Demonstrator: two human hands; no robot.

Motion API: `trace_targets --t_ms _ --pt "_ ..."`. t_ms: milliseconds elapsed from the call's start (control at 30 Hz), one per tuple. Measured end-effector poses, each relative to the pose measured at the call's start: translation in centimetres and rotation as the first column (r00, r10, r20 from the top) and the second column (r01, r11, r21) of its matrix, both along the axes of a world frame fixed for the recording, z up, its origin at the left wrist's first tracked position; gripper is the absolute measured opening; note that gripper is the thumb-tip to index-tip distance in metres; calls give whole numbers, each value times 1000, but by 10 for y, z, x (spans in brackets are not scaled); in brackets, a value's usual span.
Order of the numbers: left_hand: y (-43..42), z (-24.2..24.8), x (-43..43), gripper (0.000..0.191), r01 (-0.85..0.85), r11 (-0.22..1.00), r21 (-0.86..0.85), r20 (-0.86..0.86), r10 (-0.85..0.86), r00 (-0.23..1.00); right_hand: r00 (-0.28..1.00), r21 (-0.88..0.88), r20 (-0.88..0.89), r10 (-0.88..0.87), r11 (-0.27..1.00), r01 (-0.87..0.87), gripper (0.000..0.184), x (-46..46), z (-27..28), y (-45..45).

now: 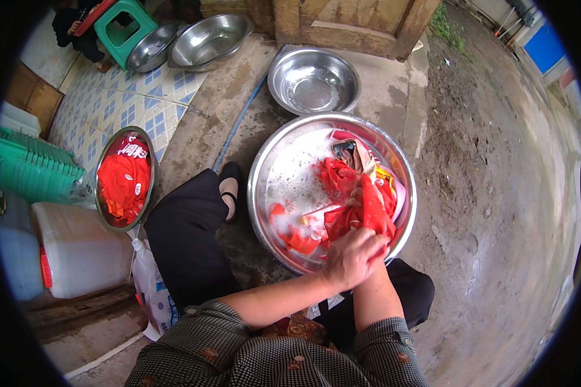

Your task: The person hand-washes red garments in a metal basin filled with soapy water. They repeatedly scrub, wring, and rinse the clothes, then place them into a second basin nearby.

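Before me stands a large round metal basin [254,193] of sudsy water and wet laundry. My left hand [351,256] is at its near rim, fingers curled on a wet red garment [380,205], close over my right wrist. My right hand [378,263] is mostly hidden by that cloth and my left hand, so its grip is unclear. White foam [295,169] covers the water's left side. Another piece of red cloth [302,242] floats in the suds at the near left. Beige cloth [363,157] and pink cloth [400,193] lie along the right wall.
An empty metal basin [314,80] sits just beyond. To the left are a basin of red clothes [125,184], a white plastic jerrycan [82,249] and a plastic bag [152,285]. A person [75,31] is near a green stool [121,24]. Muddy ground [469,217] lies right.
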State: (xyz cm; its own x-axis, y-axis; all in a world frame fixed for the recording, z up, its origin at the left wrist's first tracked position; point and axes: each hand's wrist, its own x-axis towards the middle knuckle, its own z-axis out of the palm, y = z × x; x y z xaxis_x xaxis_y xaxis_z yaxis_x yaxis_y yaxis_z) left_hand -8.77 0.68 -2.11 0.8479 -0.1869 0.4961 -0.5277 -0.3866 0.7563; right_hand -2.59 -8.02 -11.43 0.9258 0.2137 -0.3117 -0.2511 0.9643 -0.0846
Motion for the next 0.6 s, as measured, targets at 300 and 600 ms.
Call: trace_targets --t_ms 300,600 --pt "37 -83 110 26 -309 951 -12 -557 250 792 952 -208 -267 -149 974 94 26 1 24 29" --pt "108 -68 88 107 335 935 113 -511 -234 827 936 -831 66 347 538 -141 31 0 65 15"
